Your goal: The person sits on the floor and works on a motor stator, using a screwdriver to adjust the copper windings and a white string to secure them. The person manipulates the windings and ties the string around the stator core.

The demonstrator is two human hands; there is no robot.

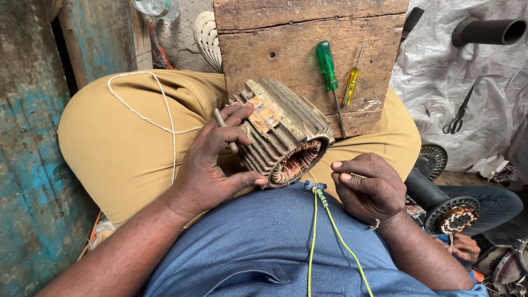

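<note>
One stator [283, 137], on lap against wooden block [308, 55]; left hand [212, 162] grips its side. Right hand [368, 187] loosely curled, empty, beside two yellow wires [314, 231]. Two screwdrivers [330, 77] on block. One pair of scissors [459, 113].

Stator windings [294, 164] mostly hidden inside housing; bottle [157, 7] cut by top edge; second motor [456, 215] partly hidden.

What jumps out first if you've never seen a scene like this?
Dead centre, a ribbed grey motor housing lies on the person's lap, copper windings showing at its open end. The left hand grips its side while the right hand hovers just beside it, above thin yellow-green wires. Behind, a green screwdriver and a smaller yellow screwdriver rest on a worn wooden block.
</note>
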